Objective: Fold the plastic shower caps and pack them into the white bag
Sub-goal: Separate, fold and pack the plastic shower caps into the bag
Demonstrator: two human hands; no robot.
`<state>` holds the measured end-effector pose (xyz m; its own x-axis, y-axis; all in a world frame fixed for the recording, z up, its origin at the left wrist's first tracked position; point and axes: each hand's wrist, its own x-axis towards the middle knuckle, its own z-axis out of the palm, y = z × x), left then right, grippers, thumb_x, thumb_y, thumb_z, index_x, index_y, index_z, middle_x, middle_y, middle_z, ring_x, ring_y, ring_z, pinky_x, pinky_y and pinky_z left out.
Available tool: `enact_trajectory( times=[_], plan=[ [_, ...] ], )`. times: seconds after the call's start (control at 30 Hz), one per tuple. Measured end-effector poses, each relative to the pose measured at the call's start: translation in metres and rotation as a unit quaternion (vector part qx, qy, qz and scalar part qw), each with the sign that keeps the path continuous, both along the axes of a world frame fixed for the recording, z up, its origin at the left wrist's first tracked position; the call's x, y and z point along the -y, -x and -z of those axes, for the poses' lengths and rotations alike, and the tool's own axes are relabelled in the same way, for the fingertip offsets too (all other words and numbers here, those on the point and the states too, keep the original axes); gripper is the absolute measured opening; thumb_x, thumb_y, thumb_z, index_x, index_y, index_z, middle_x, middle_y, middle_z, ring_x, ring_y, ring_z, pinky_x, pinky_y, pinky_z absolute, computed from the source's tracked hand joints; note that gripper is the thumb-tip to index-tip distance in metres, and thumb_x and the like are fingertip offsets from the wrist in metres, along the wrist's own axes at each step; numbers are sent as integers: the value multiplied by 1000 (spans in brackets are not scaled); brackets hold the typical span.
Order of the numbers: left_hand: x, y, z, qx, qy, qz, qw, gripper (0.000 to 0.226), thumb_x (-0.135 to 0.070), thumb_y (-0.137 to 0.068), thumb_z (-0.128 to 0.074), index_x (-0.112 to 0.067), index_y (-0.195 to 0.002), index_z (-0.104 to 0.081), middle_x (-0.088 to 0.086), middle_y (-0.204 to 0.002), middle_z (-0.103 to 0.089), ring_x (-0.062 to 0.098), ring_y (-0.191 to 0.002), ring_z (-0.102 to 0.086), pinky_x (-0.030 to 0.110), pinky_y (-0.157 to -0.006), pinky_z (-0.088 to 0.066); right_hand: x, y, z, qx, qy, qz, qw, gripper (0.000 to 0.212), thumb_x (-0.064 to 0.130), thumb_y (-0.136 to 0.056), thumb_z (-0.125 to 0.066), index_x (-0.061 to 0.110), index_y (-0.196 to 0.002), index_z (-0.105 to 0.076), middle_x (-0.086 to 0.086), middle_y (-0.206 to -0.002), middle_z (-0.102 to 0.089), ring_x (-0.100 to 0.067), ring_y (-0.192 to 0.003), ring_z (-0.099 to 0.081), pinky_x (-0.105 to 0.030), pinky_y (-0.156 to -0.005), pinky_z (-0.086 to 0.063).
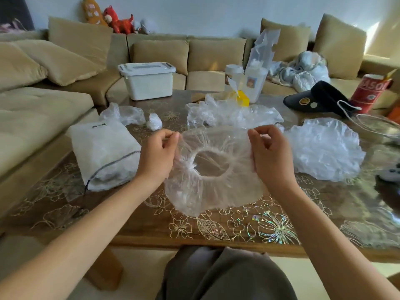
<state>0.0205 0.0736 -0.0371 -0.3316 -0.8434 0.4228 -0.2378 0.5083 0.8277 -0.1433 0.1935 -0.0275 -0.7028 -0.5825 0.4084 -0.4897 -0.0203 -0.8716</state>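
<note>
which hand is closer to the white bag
Left. The left hand pinches the shower cap just beside the white bag; the right hand holds the cap's opposite edge, farther away.

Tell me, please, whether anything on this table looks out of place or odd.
Nothing looks spilled or torn. A small plastic wad beyond the white bag is balled up rather than folded, and a black visor lies beside the loose caps at the right.

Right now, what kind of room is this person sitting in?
Probably a home living room: a tan sofa wraps round the low coffee table, and stuffed toys sit on its back. The left hand and right hand pinch a shower cap above the table.
</note>
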Motion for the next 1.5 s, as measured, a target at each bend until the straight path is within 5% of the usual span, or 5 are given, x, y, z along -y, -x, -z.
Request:
enact_trajectory(
  times=[0.23, 0.4, 0.57, 0.97, 1.5],
  plan=[
    [14, 3, 32, 164, 3, 29, 986, 24, -29, -94, -54, -11, -83, -65, -3, -59, -62, 0, -50, -57, 20, -55, -47, 0, 22, 37, -88, -169, 63, 980, 20, 26, -97, -51, 9, -99, -62, -8, -81, -67, -15, -63, -55, -24, -52, -36],
    [3, 14, 43, 265, 164, -1, 950, 33, -30, -96, -48, -8, -118, -61, 5, -111, -65, 22, -105, -56, 30, -87, -42, 4, 27, 55, -8, -326, 35, 945, 55, 48, -96, -42, 6, -132, -45, -13, -127, -56, -25, -110, -55, -28, -78, -37],
    [-30, 30, 63, 340, 121, 148, 921, 50, -37, -101, -33, -15, -145, -31, -1, -153, -30, 13, -143, -17, 25, -115, -6, 4, 20, 68, -134, -404, 73, 902, 33, 44, -95, -47, 13, -105, -51, -4, -106, -61, -20, -88, -54, -30, -69, -38],
    [-28, 0, 81, 291, 168, 194, 922, 52, -37, -96, -43, -20, -144, -34, -6, -152, -27, -3, -136, -9, 11, -108, 9, -23, 25, 58, -154, -325, -20, 933, 47, -7, -86, -52, 14, -128, -49, -6, -125, -50, -20, -116, -46, -29, -98, -40],
    [-46, 7, 87, 450, 128, 182, 865, 78, -62, -76, 15, -21, -141, 22, -5, -149, 29, 8, -137, 28, 24, -107, 21, -42, -9, 82, -323, -437, -148, 826, 88, 67, -76, 6, 24, -152, -1, 7, -158, 7, 4, -133, 19, -20, -110, 18]
  ],
)
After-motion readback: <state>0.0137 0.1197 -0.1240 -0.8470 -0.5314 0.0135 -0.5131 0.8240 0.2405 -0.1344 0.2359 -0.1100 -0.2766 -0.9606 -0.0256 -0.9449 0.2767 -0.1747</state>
